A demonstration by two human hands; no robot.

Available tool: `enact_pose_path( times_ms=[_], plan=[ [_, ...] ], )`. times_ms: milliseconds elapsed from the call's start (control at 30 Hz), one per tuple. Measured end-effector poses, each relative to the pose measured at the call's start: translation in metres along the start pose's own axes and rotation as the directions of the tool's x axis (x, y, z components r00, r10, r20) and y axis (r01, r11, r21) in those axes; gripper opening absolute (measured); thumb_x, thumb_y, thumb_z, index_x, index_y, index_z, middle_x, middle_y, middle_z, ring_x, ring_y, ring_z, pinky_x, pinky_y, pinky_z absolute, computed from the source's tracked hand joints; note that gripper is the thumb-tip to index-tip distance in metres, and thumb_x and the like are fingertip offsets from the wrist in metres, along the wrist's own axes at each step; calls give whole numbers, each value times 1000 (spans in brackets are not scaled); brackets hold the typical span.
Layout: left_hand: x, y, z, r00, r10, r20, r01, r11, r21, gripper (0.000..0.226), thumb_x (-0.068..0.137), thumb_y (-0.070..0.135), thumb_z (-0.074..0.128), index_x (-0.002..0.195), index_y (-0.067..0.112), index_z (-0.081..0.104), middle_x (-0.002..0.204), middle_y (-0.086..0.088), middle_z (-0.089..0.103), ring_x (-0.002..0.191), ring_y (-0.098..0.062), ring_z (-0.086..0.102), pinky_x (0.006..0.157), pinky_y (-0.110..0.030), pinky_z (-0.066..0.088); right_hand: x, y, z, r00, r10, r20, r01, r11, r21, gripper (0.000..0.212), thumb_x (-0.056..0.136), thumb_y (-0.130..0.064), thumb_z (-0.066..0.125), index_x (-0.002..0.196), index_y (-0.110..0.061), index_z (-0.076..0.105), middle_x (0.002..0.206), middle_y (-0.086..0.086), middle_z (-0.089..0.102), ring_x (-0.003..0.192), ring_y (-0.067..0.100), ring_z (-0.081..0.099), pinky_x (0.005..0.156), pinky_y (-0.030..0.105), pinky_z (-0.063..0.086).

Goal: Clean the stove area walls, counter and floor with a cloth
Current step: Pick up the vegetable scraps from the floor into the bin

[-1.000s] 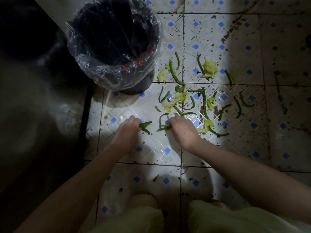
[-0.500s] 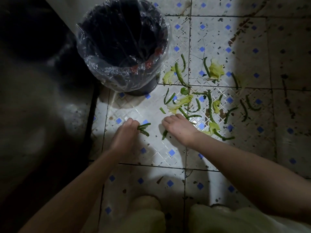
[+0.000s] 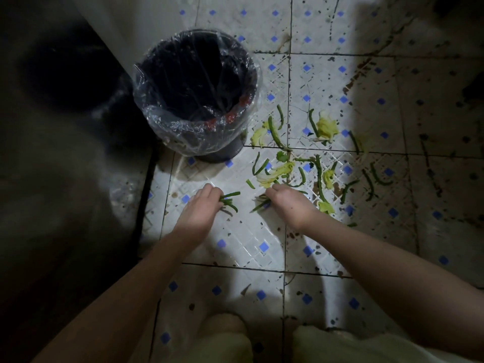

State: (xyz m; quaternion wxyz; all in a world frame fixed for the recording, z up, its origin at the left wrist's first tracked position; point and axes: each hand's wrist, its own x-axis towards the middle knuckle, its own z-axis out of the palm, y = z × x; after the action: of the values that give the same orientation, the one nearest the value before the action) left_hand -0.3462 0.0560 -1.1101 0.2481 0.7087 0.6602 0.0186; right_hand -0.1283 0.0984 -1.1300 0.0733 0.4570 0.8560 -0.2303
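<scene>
Both hands were down on the tiled floor point(image 3: 235, 239), which was white with small blue diamonds and spotted with dark stains. The left hand point(image 3: 200, 210) was curled closed around a small bunch of green strips point(image 3: 229, 199), their ends sticking out to the right past the knuckles. The right hand point(image 3: 288, 203) lay just beside it, fingers bent and pinched on another green strip point(image 3: 260, 204) that rested against the floor. Beyond the hands, more vegetable scraps point(image 3: 318, 176) were scattered across the tiles: long green pieces and pale yellow-green leaf bits point(image 3: 326, 127), spread from near the bin out to the right. A dark bin point(image 3: 196, 100) lined with a clear plastic bag stood upright further back and to the left, close to the nearest scraps but apart from both hands. A dark cabinet side point(image 3: 65, 153) filled the left of the view. No cloth showed anywhere. The person's knees point(image 3: 225, 339), in light fabric, sat at the bottom edge.
</scene>
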Motion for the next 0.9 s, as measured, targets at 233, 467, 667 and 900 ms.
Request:
enact_pose_path(
  times_ms=[233,467,667,900],
  plan=[
    [7,22,-35,996,51,-75,-43,993,112,17,100,19,42,113,9,49,113,-10,45,103,-26,47,77,-31,31,-2,7,-50,949,223,-223,-169,956,239,18,85,4,49,94,-8,60,96,9,58,87,26,57,68,31,43],
    [19,51,-83,974,124,-189,-103,988,115,6,98,13,47,102,8,48,104,-8,46,96,-25,47,78,-32,35,-10,7,-116,896,211,-392,-121,963,241,17,87,1,51,98,-4,63,99,10,62,90,26,58,76,35,49],
    [36,60,-138,949,134,-286,-89,982,166,10,94,5,51,104,4,47,107,-16,46,97,-32,48,83,-43,40,-4,-4,-160,876,180,-447,-99,975,199,17,87,1,51,98,-6,62,99,10,62,90,25,56,77,37,49],
    [66,41,-178,942,59,-331,36,962,272,23,90,-3,55,108,7,45,110,-12,45,100,-30,49,81,-39,39,25,-26,-187,844,132,-520,-22,977,212,10,87,-2,54,92,-6,62,91,7,62,84,22,55,71,33,45]
  ],
)
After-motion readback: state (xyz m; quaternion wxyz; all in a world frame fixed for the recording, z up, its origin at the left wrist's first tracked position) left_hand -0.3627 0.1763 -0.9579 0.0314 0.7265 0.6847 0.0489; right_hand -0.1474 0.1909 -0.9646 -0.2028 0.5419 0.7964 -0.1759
